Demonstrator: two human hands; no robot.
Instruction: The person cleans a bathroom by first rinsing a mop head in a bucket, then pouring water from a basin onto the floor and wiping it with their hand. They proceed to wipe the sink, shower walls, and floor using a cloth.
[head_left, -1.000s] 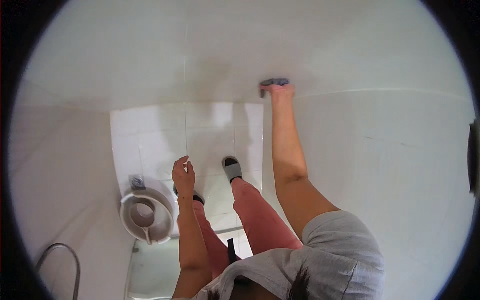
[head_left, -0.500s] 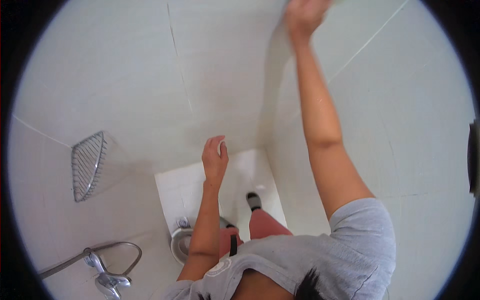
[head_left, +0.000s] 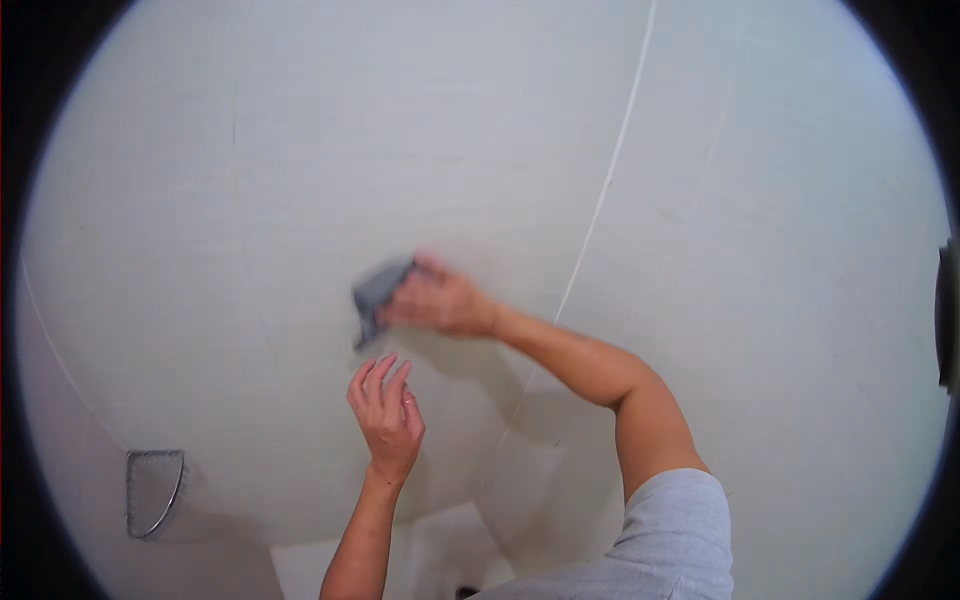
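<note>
My right hand [head_left: 440, 300] is pressed toward the pale wall, gripping a dark grey cloth [head_left: 382, 288]. Both are a little smeared by motion, and part of the cloth hides under the fingers. Below it and slightly left, my left hand [head_left: 388, 420] is raised with its fingers apart and lightly bent, holding nothing. Its fingertips come close to the cloth's lower edge; I cannot tell whether they touch it. The wall [head_left: 300, 180] behind both hands is smooth and light grey.
A wire corner shelf [head_left: 155, 492] is fixed at the lower left. A white seam [head_left: 598, 215] marks the corner with the right-hand wall [head_left: 780, 300]. White floor [head_left: 320, 570] shows at the bottom, and a dark object [head_left: 946, 315] stands at the right rim.
My right hand has come down and left from the top of the view, and the cloth now shows. My left hand has opened its fingers more. The view has tilted up the wall.
</note>
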